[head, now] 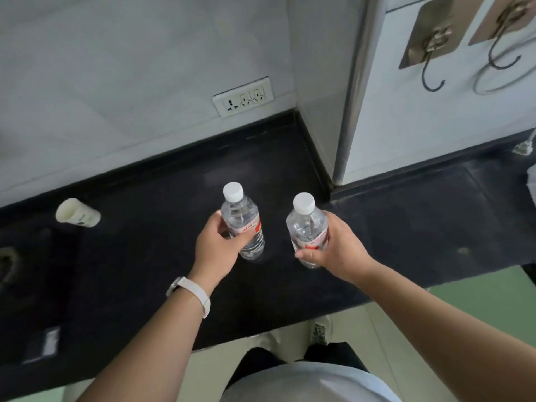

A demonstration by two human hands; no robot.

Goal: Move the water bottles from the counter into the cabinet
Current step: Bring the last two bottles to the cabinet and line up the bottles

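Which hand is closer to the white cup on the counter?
Left. The left hand, gripping a bottle, is right of the cup; the right hand, with the other bottle, is farther right still.

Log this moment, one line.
left hand: grips left bottle | right hand: grips right bottle | both: upright, capped | cup: on counter

Cup [77, 213] on counter [139, 256] (left), socket [243, 97] behind
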